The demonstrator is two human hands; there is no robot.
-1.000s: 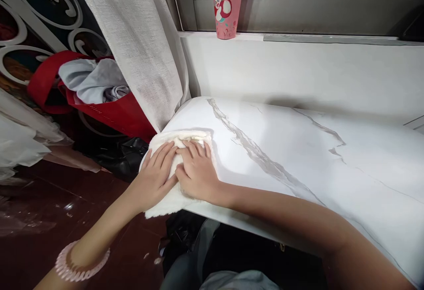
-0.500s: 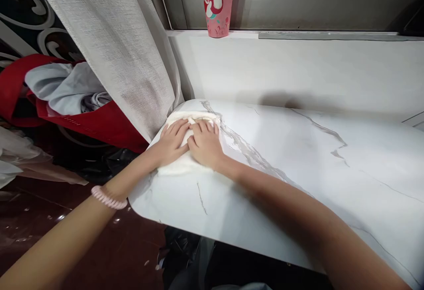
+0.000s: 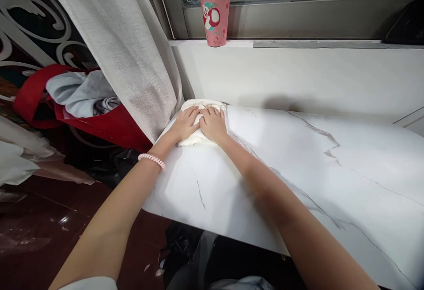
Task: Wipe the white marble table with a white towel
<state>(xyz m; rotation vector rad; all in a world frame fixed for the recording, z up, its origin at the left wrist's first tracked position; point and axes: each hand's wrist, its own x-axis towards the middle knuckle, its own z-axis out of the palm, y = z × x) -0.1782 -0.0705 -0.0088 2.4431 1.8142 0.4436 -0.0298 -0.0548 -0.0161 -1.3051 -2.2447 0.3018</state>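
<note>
Head view: left hand [image 3: 185,124] and right hand [image 3: 213,125] spread flat on a squarish, cream, fluffy cloth [image 3: 198,139], likely light, soft, best held by edges.

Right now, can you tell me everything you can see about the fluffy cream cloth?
The cloth is creamy white and looks soft and fuzzy, like towel material. It lies spread but rumpled, with uneven edges, at the far left corner of the white, grey-veined table, close to the curtain. The left hand and right hand rest on it side by side, hiding its middle. Whether it touches the curtain is hard to tell.
</note>
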